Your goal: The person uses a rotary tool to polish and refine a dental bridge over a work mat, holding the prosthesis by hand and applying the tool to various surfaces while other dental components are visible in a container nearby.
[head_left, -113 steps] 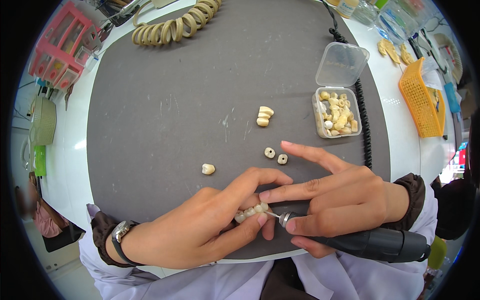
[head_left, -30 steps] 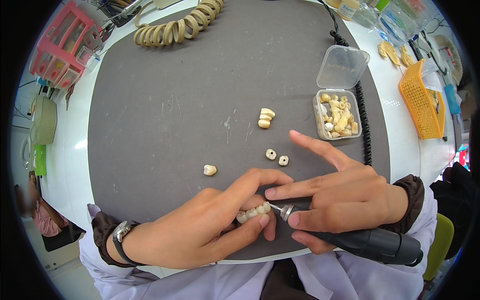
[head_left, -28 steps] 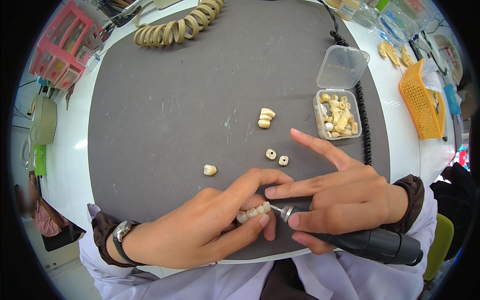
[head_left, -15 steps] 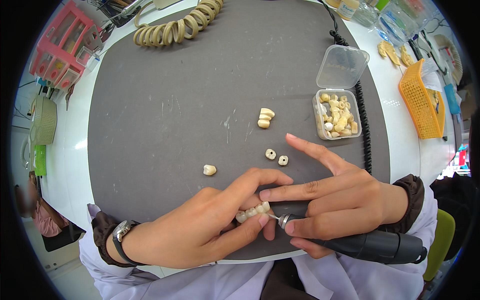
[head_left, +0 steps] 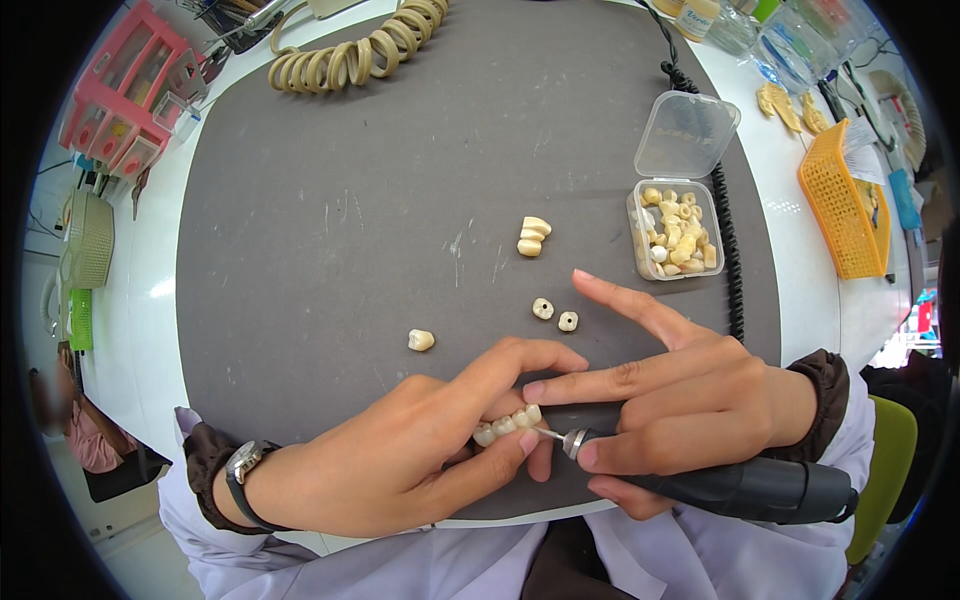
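Observation:
Between the thumb and fingers of my left hand (head_left: pixel 440 440) is a dental bridge (head_left: pixel 508 425), a short curved row of several off-white teeth. My right hand (head_left: pixel 690 410) is closed around a black dental handpiece (head_left: pixel 750 490), its index finger stretched out ahead. The handpiece's thin bur (head_left: pixel 549 433) points left and reaches the bridge's right end; whether it touches is too small to tell. One finger of the right hand rests close to the left fingers. Beyond the hands lie a single tooth crown (head_left: pixel 421 340), two small crowns with dark holes (head_left: pixel 543 308) and a joined crown piece (head_left: pixel 534 236).
A clear lidded box (head_left: pixel 675 228) of crowns stands open on the grey mat (head_left: pixel 330 200). A black coiled cord (head_left: pixel 732 260) runs beside it. Beyond the mat are a yellow basket (head_left: pixel 845 205), a pink drawer unit (head_left: pixel 125 95) and a beige coiled hose (head_left: pixel 350 58). Someone sits at far left.
My right hand and the handpiece have shifted very slightly to the right. The left hand keeps its hold on the dental bridge, almost unmoved.

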Demonstrator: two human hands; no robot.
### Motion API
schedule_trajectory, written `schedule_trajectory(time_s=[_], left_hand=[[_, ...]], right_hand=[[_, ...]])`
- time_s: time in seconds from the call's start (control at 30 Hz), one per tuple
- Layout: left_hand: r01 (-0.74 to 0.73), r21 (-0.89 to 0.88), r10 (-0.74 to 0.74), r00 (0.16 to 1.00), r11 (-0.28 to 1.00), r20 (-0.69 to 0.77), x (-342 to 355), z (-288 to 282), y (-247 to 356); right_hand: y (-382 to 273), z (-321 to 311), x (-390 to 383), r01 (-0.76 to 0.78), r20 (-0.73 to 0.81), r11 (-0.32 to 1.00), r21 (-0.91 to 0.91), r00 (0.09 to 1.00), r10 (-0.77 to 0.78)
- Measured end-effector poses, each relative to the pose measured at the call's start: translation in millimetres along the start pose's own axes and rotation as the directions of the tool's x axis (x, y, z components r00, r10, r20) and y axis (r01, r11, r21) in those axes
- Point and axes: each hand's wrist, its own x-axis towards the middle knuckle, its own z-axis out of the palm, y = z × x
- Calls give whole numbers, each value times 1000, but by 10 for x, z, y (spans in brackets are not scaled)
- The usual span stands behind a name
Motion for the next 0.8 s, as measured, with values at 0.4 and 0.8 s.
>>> schedule_trajectory(time_s=[0.4, 0.8], left_hand=[[1, 20, -1, 1000, 1000, 9, -3, -5, -1], [-8, 12, 8, 1000, 1000, -9, -1, 9, -11]], right_hand=[[1, 4, -8, -11, -5, 1000, 15, 1000, 11], [-8, 3, -4, -21, -10, 999, 26, 1000, 21]])
